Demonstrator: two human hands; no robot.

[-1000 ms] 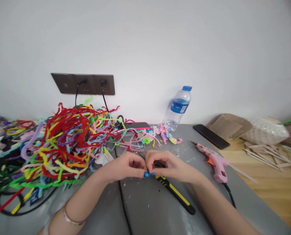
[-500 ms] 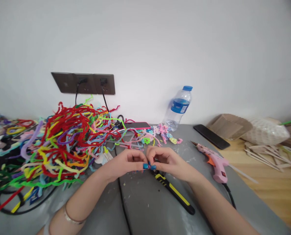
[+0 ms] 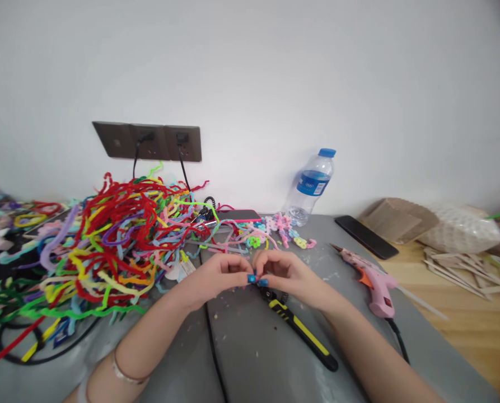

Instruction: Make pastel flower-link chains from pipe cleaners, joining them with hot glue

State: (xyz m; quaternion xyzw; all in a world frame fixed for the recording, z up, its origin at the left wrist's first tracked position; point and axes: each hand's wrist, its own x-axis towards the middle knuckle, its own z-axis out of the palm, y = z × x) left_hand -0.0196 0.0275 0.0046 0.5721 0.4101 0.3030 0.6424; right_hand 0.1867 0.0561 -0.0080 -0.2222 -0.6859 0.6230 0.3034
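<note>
Tiny piece (image 3: 256, 276), mostly hidden, pinched by fingers (image 3: 237, 279) of two hands (image 3: 214, 281) (image 3: 298, 280), one glue gun (image 3: 379, 291)

Fuzzy sticks (image 3: 119, 224) are crowding my left side.
The yellow-and-black tool (image 3: 304, 334) is lying close to my right hand (image 3: 294, 275), and a black cord (image 3: 213, 348) is passing under my left hand (image 3: 221, 278). Some room is showing between my right hand and the pink glue gun (image 3: 379, 286).

Through my head view I see the left hand (image 3: 221, 279) and right hand (image 3: 289, 280) meet in front of the bottle (image 3: 312, 183), fingers (image 3: 236, 280) pinching a tiny piece (image 3: 256, 276) I can't identify. Left of the bottle sprawls a heap of fuzzy stems (image 3: 119, 235); right of it, a black phone (image 3: 366, 237) and pink glue gun (image 3: 378, 282).
</note>
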